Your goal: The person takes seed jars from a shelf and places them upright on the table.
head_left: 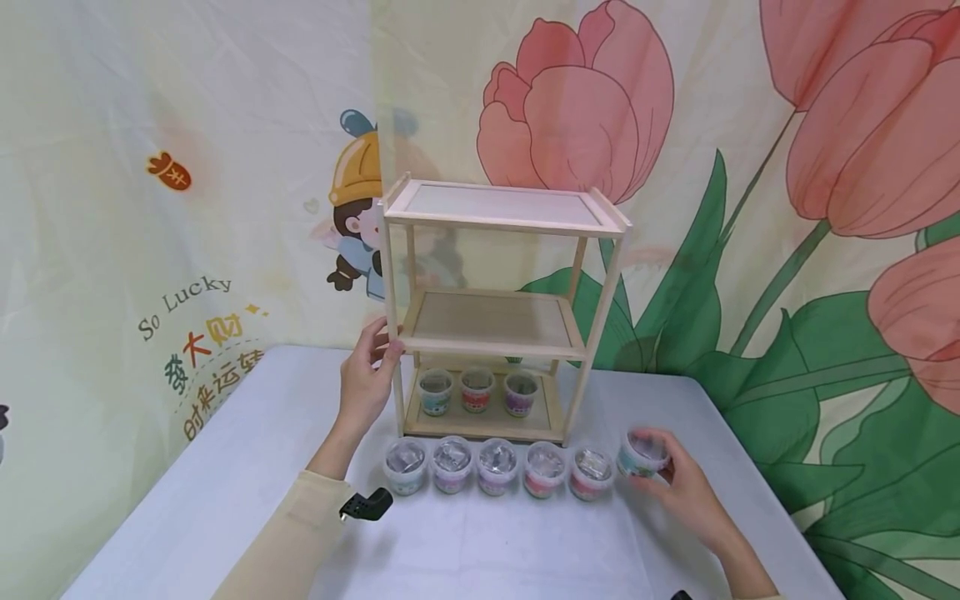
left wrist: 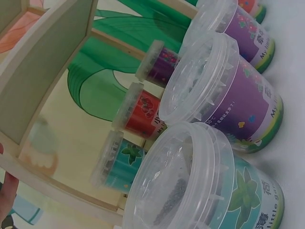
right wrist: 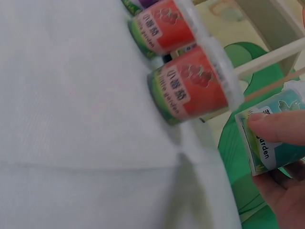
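Note:
My left hand (head_left: 366, 379) grips the left front post of a pale wooden shelf rack (head_left: 495, 346), level with its middle board. In my right hand (head_left: 686, 483) I hold a teal-labelled lidded plastic tub (right wrist: 274, 133), thumb on one side and fingers on the other. That tub is at the right end of a row of similar tubs in front of the rack. The row has a teal tub (head_left: 405, 467), purple ones (left wrist: 248, 107) and red ones (right wrist: 190, 86). On the bottom board stand a teal tub (head_left: 436, 393), a red tub (head_left: 477, 390) and a purple tub (head_left: 520, 394).
A white cloth covers the table (head_left: 480, 554). Behind it hangs a printed backdrop (head_left: 262, 125) with tulips and a cartoon figure. The rack's top board (head_left: 502, 204) and middle board (head_left: 491, 321) carry nothing.

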{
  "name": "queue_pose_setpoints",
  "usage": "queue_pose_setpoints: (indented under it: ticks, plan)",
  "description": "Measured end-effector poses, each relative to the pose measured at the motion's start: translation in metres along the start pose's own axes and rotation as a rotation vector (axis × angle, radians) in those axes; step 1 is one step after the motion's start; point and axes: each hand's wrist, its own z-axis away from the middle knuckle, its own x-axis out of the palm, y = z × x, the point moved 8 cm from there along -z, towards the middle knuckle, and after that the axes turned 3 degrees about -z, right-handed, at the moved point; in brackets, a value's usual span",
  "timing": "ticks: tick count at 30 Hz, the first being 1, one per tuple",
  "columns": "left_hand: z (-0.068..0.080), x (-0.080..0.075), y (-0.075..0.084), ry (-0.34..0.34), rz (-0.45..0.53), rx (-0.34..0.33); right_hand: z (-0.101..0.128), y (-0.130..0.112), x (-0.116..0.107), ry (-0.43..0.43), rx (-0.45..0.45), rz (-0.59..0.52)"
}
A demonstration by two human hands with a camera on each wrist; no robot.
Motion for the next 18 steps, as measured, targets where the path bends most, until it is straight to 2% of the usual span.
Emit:
queue_pose_setpoints:
  ticks: [7,13,18]
  plan:
    - [0.0,0.001,0.0,-0.013,0.003,-0.013,0.004,0.027,0.004,-0.049,0.095,-0.015]
    - [0.001,0.0,-0.001,-0.011,0.002,-0.009,0.005,0.037,0.008,-0.061,0.134,-0.027]
    - [0.0,0.0,-0.001,-0.011,-0.001,-0.008,0.007,0.043,0.011,-0.063,0.185,0.006]
